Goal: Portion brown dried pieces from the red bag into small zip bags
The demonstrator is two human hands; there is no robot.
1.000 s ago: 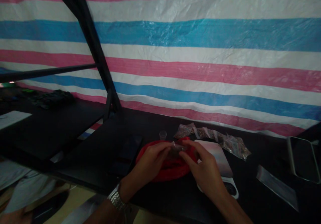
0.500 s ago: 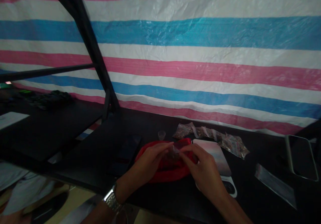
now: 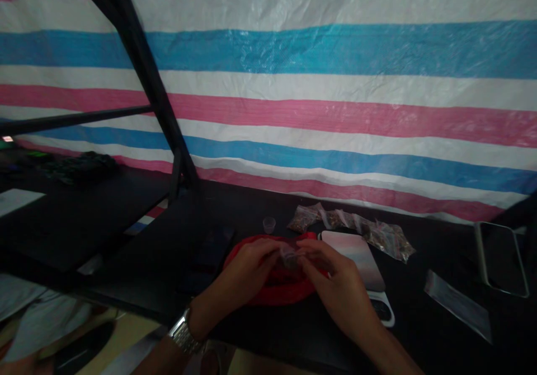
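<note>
Both my hands meet over a red bag [image 3: 274,288] lying on the black table [image 3: 235,212]. My left hand [image 3: 247,271], with a metal watch on the wrist, and my right hand [image 3: 338,285] pinch a small clear plastic pouch [image 3: 290,256] between their fingertips. The pouch holds something dark that I cannot make out. A small digital scale [image 3: 356,257] with a pale platform lies just right of my right hand.
Several filled clear pouches [image 3: 356,230] lie in a row behind the scale, a tiny clear cup [image 3: 269,224] left of them. An empty flat bag [image 3: 457,305] and a metal tray [image 3: 501,257] are at right. A black frame post [image 3: 142,73] stands before the striped tarp [image 3: 319,84].
My hands stay together on the small pouch over the red bag, with the fingers shifting slightly. The view has tilted up a little.
</note>
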